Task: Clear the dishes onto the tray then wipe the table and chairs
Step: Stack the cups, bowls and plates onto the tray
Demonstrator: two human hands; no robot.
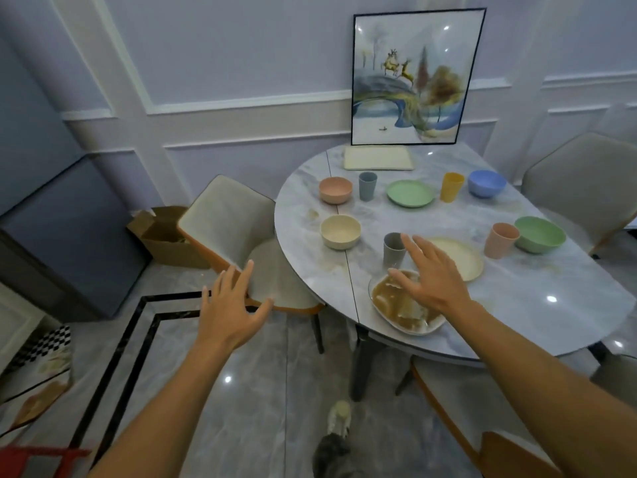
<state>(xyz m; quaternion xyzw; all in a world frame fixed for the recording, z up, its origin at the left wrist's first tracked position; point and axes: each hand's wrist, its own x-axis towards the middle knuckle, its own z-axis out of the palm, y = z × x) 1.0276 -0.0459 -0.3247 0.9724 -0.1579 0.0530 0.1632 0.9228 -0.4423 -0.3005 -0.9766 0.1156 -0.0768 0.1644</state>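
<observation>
A round marble table (517, 305) carries dishes: pink bowl (335, 190), grey-blue cup (367, 186), green plate (410, 192), yellow cup (452, 187), blue bowl (486, 183), cream bowl (340, 231), grey cup (393, 249), cream plate (462, 257), pink cup (500, 240), green bowl (539, 234). A glass plate (396, 313) smeared brown lies at the near edge. The cream tray (378, 158) lies at the back. My right hand (431, 274) hovers open over the glass plate. My left hand (231, 308) is open above the floor, before a chair (234, 219).
A framed picture (413, 77) leans on the wall behind the tray. More chairs stand at the right (582, 181) and near right (489, 419). A cardboard box (165, 236) sits on the floor at left beside a dark cabinet (51, 236). Brown smears mark the tabletop.
</observation>
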